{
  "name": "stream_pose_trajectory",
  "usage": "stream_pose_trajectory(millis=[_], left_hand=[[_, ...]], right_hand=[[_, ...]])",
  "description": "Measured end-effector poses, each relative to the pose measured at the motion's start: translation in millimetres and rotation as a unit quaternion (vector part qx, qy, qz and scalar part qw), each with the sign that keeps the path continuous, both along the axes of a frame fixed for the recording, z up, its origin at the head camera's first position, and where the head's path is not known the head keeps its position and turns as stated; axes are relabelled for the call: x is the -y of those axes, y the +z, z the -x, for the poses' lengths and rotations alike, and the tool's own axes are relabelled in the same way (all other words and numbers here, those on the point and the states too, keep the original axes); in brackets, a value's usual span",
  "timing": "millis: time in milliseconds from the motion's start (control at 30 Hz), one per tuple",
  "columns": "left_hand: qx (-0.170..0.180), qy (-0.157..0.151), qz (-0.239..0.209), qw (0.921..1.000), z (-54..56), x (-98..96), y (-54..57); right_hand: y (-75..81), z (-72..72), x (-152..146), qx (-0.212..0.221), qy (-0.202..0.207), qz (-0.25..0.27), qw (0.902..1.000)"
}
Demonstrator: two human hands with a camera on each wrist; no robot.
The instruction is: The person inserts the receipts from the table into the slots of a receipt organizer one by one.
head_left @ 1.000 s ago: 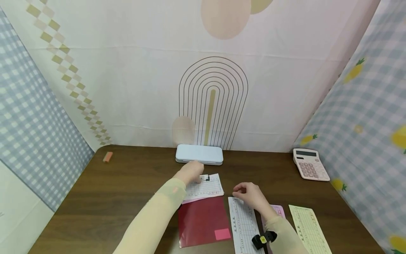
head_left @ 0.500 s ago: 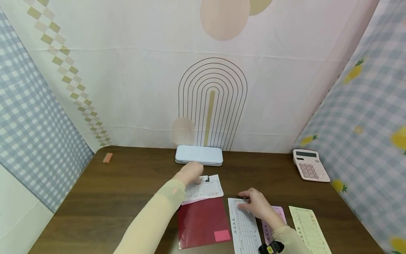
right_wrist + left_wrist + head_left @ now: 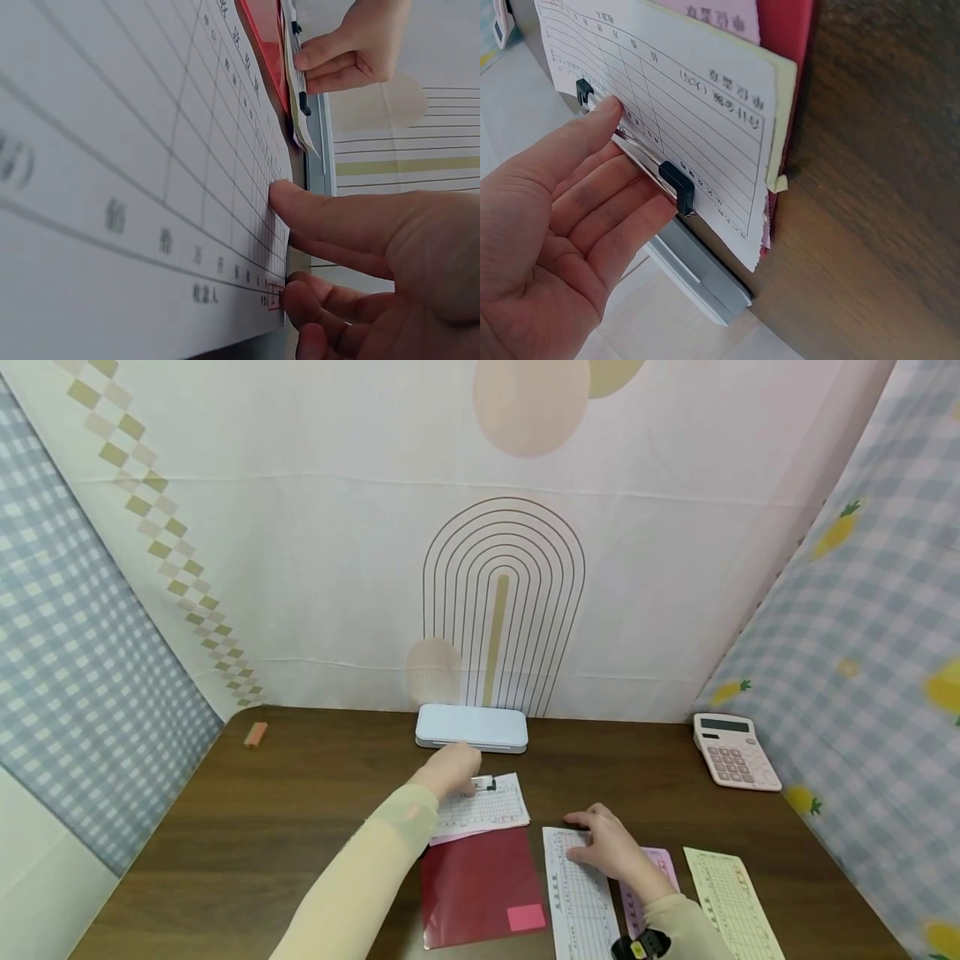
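My left hand [image 3: 453, 768] grips the metal clip [image 3: 676, 186] with black ends at the head of a red clipboard [image 3: 480, 885]. In the left wrist view its thumb lies on the clip and the other fingers go behind. White printed slips [image 3: 495, 808], with yellow and pink sheets beneath, sit under the clip. To the right, my right hand [image 3: 611, 847] pinches the far edge of a long white printed form [image 3: 573, 893]. In the right wrist view the thumb lies on top of the form [image 3: 172, 165] and the fingers reach past its edge.
A pink form [image 3: 660, 860] lies partly under my right forearm, with a yellow-green form [image 3: 731, 893] beyond it. A pale blue case [image 3: 471, 727] stands by the back cloth. A calculator [image 3: 735, 752] sits far right, a small orange block [image 3: 256, 734] far left.
My right hand has moved slightly right and nearer, its thumb coming down onto the white form. My left hand stays at the clip.
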State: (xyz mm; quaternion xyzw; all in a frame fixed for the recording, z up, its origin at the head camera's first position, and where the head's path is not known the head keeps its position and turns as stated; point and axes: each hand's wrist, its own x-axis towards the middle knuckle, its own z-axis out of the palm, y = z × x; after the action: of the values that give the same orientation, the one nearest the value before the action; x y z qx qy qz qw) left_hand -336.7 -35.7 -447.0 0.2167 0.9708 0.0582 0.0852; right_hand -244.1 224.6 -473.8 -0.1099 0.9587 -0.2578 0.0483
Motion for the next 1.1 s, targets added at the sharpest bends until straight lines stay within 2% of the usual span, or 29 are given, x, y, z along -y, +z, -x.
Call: stream_pose_trajectory(millis=[333, 633, 900, 1100], left_hand=[[0.000, 0.003, -0.003, 1.0000, -0.8, 0.6, -2.9], [0.004, 0.005, -0.001, 1.0000, -2.5, 0.5, 0.7], [0.009, 0.012, -0.003, 0.9999, -3.5, 0.7, 3.3], [0.005, 0.008, -0.006, 0.9999, -4.2, 1.0, 3.7]], right_hand=[[-0.7, -0.3, -0.1, -0.023, -0.001, -0.005, 0.9997], [0.3, 0.8, -1.3, -0.012, -0.004, -0.013, 0.9998], [1.9, 3.3, -1.3, -0.015, 0.009, -0.023, 0.9996], [3.9, 2.0, -1.3, -0.009, -0.002, -0.027, 0.9996]])
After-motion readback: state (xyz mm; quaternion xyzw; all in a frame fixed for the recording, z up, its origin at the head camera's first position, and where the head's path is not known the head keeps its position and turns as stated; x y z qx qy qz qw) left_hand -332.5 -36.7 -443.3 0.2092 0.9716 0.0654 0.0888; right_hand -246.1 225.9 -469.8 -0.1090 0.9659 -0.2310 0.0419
